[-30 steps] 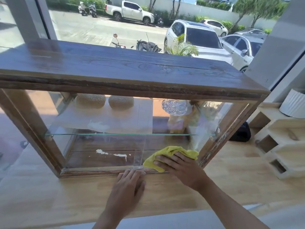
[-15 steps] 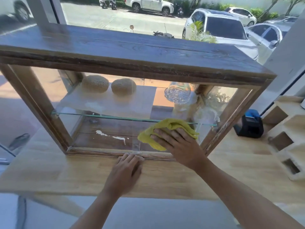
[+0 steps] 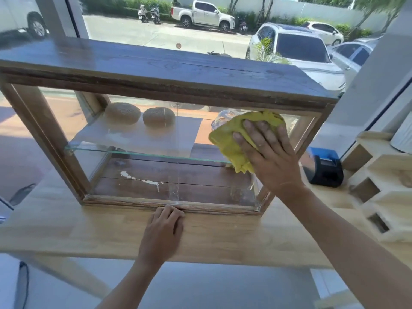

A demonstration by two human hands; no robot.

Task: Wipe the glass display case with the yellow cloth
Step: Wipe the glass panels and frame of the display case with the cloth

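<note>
From the head camera, the glass display case (image 3: 124,139) stands on a pale wooden counter (image 3: 66,228) in front of a big window. It has a dark wooden top and a lighter wooden frame, with a glass shelf (image 3: 138,153) across its middle.

The yellow cloth (image 3: 231,139) is bunched against the front glass at the upper right of the case, just under the wooden top. It sits directly beneath the right hand (image 3: 265,150) and well above and to the right of the left hand (image 3: 163,235).

The right hand lies flat on the cloth with its fingers spread and nearly straight, pressing the cloth onto the pane; the cloth shows beyond the fingertips and hangs below the thumb side. The arm reaches in from the lower right.

The left hand rests palm down on the counter, fingers together and loosely extended, their tips touching the bottom rail of the case frame near its middle. It holds nothing.

Inside the case, two round buns (image 3: 140,115) sit side by side on a white sheet (image 3: 124,139) on the glass shelf. A clear glass dish (image 3: 219,121) is partly hidden behind the cloth. A white smear (image 3: 140,179) marks the dark wooden floor of the case.

To the right of the case stand a small black and blue device (image 3: 323,170) and a pale wooden rack (image 3: 383,179).
</note>
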